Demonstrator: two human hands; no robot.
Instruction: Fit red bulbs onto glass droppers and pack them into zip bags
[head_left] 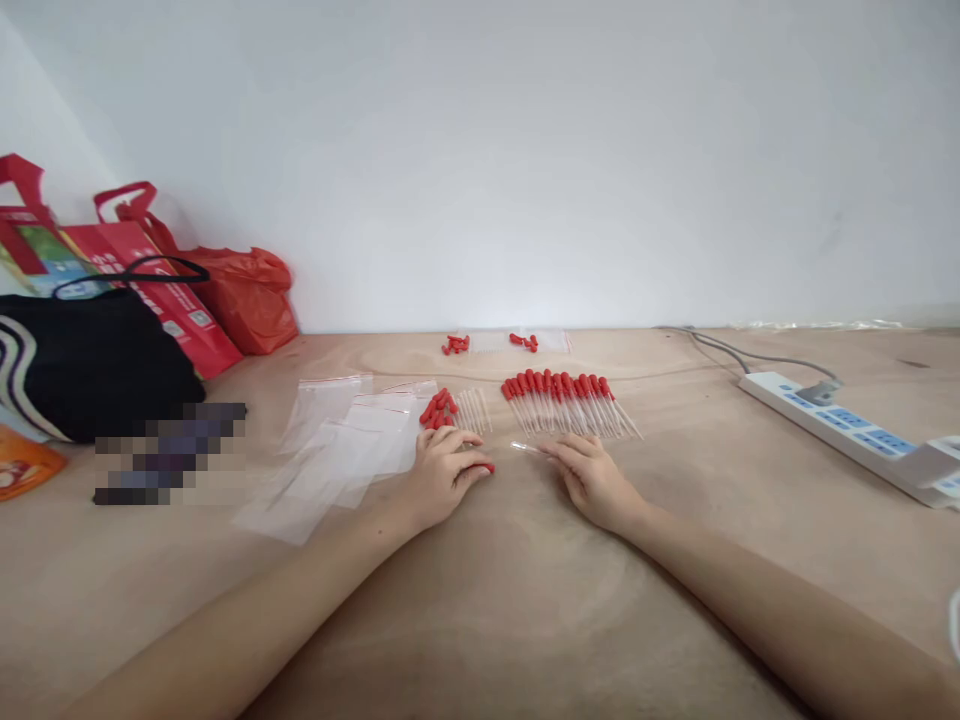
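Note:
My left hand [444,472] pinches a red rubber bulb [489,468] between thumb and fingers. Opposite it, my right hand [597,482] grips a clear glass dropper tube [523,447], whose wider end points left toward the bulb. The tube and bulb are apart. Just beyond my left hand lies a small heap of red bulbs [438,408], with several bare dropper tubes [474,410] lined up beside it. Past my right hand, a row of droppers with red bulbs fitted [561,392] lies side by side on the wooden table [495,610].
Clear zip bags [337,450] overlap left of the heap. More red bulbs [454,345] and small bags [555,341] lie near the wall. A power strip [847,425] with a grey cable sits right. Red bags [244,295] and a black bag [97,360] stand left.

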